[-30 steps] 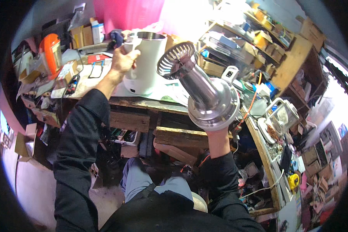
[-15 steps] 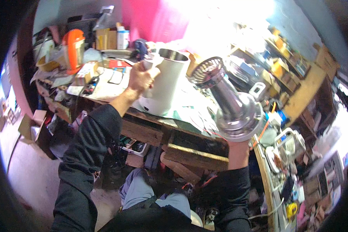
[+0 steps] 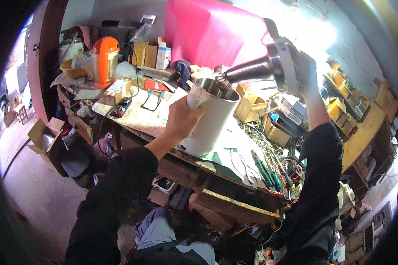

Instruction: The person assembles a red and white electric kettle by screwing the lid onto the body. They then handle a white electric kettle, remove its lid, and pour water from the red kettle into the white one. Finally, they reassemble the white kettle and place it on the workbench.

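Observation:
My left hand point(image 3: 185, 118) is wrapped round the handle of a tall white jug point(image 3: 214, 121) with a metal lining. The jug tilts slightly on the front part of the cluttered table. High on the right, my right hand point(image 3: 308, 75) grips the wide top of a metal blender head point(image 3: 254, 70); its fingers are partly hidden behind that top. The head lies nearly sideways, its slotted guard pointing left at the jug's open mouth. Whether the guard dips below the rim or touches it, I cannot tell.
An orange appliance point(image 3: 105, 62) and small boxes point(image 3: 151, 55) stand at the back left. Pliers point(image 3: 263, 170), screwdrivers and wires lie right of the jug. An open drawer point(image 3: 236, 205) juts out below the table's front edge. A cardboard box point(image 3: 48, 141) sits on the floor at left.
My right hand has raised the blender head from low right and turned its slotted guard toward the jug's mouth. My left hand still grips the jug's handle. The view has shifted.

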Demonstrator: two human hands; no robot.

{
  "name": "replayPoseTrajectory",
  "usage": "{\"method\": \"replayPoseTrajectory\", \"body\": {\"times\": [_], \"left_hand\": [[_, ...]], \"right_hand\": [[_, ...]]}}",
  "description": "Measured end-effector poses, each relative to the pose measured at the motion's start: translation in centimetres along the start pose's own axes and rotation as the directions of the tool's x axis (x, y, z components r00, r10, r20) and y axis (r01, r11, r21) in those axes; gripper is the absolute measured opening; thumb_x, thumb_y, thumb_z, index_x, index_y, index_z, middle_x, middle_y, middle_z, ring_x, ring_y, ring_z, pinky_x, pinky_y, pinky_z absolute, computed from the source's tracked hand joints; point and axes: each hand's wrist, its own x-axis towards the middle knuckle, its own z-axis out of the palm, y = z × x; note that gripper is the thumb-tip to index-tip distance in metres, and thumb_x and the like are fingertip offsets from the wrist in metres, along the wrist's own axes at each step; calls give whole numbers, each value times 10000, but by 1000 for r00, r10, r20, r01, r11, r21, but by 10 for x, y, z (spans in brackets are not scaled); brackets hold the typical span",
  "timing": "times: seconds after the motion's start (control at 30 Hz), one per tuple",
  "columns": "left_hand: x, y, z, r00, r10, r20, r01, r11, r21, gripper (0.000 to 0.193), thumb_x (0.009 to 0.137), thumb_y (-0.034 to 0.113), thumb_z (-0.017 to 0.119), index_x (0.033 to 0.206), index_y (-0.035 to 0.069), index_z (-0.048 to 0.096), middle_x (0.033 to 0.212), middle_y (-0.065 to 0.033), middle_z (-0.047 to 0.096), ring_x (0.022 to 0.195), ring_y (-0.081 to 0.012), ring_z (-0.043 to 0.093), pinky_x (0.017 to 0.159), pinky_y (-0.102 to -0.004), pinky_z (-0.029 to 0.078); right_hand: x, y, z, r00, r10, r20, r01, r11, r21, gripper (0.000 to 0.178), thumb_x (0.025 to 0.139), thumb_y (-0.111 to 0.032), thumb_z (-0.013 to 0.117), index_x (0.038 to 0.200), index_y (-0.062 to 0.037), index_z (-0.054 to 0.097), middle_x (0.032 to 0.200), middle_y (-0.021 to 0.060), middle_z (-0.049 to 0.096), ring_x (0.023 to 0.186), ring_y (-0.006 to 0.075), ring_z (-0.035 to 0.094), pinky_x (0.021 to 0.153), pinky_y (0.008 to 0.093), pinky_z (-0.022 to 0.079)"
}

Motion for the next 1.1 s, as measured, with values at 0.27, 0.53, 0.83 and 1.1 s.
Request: {"method": "replayPoseTrajectory", "body": {"times": [0.27, 0.53, 0.83, 1.1], "left_hand": [[-5, 15, -3, 998, -24, 54, 28, 997, -76, 257, 868, 91, 662, 1099, -9, 714, 862, -103, 739, 758, -147, 688, 701, -330, 548], [-2, 0, -7, 998, -21, 65, 26, 997, -71, 277, 864, 105, 662, 1096, -40, 701, 854, -148, 739, 783, -194, 716, 732, -353, 555], [-1, -7, -7, 990, 136, 24, -136, 990, 20, 195, 895, 91, 649, 1053, -20, 678, 817, -33, 682, 721, -116, 629, 659, -309, 519], [0, 4, -7, 997, 53, 59, -52, 998, -23, 301, 852, 130, 661, 1106, -24, 706, 924, -202, 754, 884, -274, 753, 810, -386, 570]], "right_hand": [[27, -9, 82, 808, -403, 430, 542, 794, -275, 440, 812, -446, 840, 772, -27, 711, 665, 45, 641, 612, 109, 557, 590, 319, 444], [11, 6, 139, 706, -357, 611, 574, 794, -199, 574, 803, -574, 816, 719, -35, 638, 622, 24, 568, 614, 120, 514, 593, 348, 432], [4, 50, 161, 731, -129, 670, 255, 962, -94, 525, 921, -537, 670, 917, -23, 777, 751, 16, 680, 746, 86, 586, 689, 308, 495], [7, 61, 168, 489, -486, 725, 566, 809, 160, 492, 868, -461, 716, 1057, -12, 788, 882, 74, 755, 838, 114, 668, 778, 296, 545]]}}
